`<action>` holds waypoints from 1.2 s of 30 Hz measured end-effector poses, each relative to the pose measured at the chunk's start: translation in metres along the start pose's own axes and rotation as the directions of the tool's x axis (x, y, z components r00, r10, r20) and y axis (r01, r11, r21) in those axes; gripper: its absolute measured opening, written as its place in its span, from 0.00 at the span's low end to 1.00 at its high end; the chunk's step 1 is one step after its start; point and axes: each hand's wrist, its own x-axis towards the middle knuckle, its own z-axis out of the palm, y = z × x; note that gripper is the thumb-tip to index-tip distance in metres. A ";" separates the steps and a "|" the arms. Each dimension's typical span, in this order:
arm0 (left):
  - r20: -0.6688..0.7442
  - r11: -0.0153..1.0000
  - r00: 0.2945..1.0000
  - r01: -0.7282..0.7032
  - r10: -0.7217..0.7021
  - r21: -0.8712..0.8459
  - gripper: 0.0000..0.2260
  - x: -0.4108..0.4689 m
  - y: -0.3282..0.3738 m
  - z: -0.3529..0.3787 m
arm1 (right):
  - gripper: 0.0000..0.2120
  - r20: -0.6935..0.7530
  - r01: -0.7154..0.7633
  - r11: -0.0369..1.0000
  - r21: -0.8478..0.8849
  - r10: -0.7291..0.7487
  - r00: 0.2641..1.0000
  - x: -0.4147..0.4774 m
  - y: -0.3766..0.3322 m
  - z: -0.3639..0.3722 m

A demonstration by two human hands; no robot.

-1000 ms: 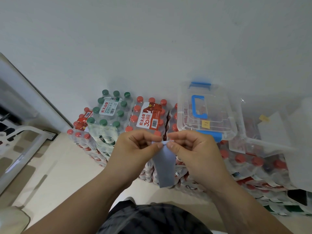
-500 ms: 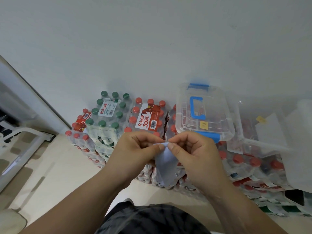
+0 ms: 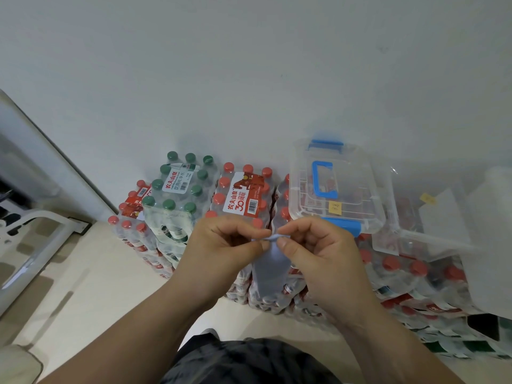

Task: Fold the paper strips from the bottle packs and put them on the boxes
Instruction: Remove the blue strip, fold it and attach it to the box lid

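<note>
A pale grey-blue paper strip hangs between my hands in front of the bottle packs. My left hand pinches its top edge from the left, and my right hand pinches the same edge from the right. Thumbs and forefingers meet at the fold line on top. Behind them stand shrink-wrapped packs of red-capped bottles and green-capped bottles. A clear plastic box with a blue handle lies on the packs to the right. A second clear box sits further right.
A white wall rises behind the packs. A white frame leans at the left over the beige floor. More red-capped packs stretch to the right under the boxes. A translucent white container stands at the right edge.
The strip's hanging part has been drawn up shorter and straighter. Both hands keep their pinch on its top edge and have stayed in place.
</note>
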 end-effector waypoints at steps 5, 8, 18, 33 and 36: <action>-0.013 0.990 0.998 -0.057 0.059 0.129 0.07 -0.002 -0.002 -0.001 | 0.07 0.005 -0.013 1.000 0.015 0.013 1.000 -0.002 0.000 0.000; 0.055 0.916 0.978 -0.209 0.203 0.343 0.05 -0.002 -0.003 -0.004 | 0.06 -0.001 -0.034 0.999 -0.002 0.034 0.999 -0.002 0.003 0.000; 0.113 0.876 0.968 -0.250 0.223 0.412 0.05 -0.004 -0.002 -0.011 | 0.10 -0.005 -0.064 0.997 0.038 0.064 0.998 -0.006 0.004 0.004; 0.068 0.953 0.994 -0.107 0.091 0.283 0.06 -0.003 0.003 -0.001 | 0.03 0.007 0.046 0.986 -0.158 -0.045 0.999 -0.006 0.003 0.002; 0.065 0.970 0.996 -0.080 0.066 0.230 0.07 -0.001 0.003 -0.002 | 0.05 0.014 -0.025 0.999 -0.035 0.025 1.000 -0.008 0.003 0.004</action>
